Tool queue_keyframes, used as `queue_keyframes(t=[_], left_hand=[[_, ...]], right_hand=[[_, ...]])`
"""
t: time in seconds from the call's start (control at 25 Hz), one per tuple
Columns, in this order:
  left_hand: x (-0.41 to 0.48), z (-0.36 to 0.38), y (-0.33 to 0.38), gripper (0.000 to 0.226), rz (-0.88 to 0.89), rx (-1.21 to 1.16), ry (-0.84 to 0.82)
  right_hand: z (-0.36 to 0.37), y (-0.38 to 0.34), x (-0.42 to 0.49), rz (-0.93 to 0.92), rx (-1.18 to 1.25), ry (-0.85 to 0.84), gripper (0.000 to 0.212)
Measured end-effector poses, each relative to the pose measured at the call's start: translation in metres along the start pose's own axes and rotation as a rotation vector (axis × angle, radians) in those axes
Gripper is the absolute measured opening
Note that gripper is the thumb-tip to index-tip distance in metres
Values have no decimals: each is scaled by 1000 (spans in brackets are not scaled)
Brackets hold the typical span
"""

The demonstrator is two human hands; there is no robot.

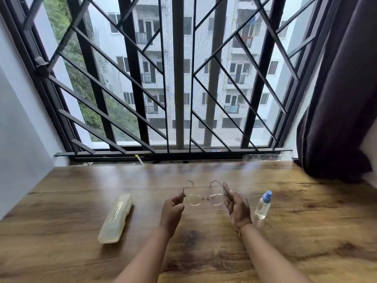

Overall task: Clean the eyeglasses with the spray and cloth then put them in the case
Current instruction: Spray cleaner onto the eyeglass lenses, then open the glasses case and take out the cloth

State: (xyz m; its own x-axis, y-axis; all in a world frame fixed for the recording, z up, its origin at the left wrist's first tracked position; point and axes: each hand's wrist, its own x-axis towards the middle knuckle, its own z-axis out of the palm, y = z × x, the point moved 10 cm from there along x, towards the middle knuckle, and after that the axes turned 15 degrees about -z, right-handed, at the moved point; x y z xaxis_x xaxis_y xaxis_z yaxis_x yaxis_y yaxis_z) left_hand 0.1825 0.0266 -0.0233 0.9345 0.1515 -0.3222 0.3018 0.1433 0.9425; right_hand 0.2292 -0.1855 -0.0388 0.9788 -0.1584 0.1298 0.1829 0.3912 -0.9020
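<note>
Pale-rimmed eyeglasses are held above a wooden table between two bare hands. The left end of the frame is pinched by the left hand, with the thumb and curled forefinger closed on the hinge corner and the remaining fingers folded into the palm. The right end is met by the right hand, whose fingers are nearly straight and whose palm is turned inward. The fingertips lie against the frame there, but whether the thumb closes on it cannot be told (that corner is blurred).

The eyeglasses are carried level, with the long axis running left to right across the view. The lenses face back toward the wearer of the camera. Both temple arms are unfolded and point away, toward the window.

Well to the left of the eyeglasses, and nearer the camera, a yellowish translucent case lies shut on the table. Its long axis is angled from near-left to far-right. Just right of the eyeglasses, beyond the right hand, a clear spray bottle with a blue cap stands upright (its lean seems to come from the wide lens).

Beyond the eyeglasses a dark window grille is seen, and far to the right a dark curtain hangs onto the table edge.
</note>
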Motion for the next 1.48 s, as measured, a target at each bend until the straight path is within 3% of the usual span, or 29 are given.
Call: queue_keyframes(t=[0.44,0.64,1.12,1.24,1.36,1.48], left_hand=[[-2,-2,-17,60,-9,67,45],[0,-5,-21,56,-19,106,62],[0,-11,-28,54,-24,163,47],[-5,-17,-22,66,-3,129,68],[-14,-36,-12,61,12,100,144],[-32,-76,16,59,113,223,452]], right_hand=[[-22,23,-8,54,-225,54,25],[-20,24,-8,59,-169,48,23],[-21,22,-11,25,-294,8,24],[-21,23,-10,28,-281,4,29],[-23,13,-13,-17,-333,67,33],[1,-25,-25,-291,-619,146,44]])
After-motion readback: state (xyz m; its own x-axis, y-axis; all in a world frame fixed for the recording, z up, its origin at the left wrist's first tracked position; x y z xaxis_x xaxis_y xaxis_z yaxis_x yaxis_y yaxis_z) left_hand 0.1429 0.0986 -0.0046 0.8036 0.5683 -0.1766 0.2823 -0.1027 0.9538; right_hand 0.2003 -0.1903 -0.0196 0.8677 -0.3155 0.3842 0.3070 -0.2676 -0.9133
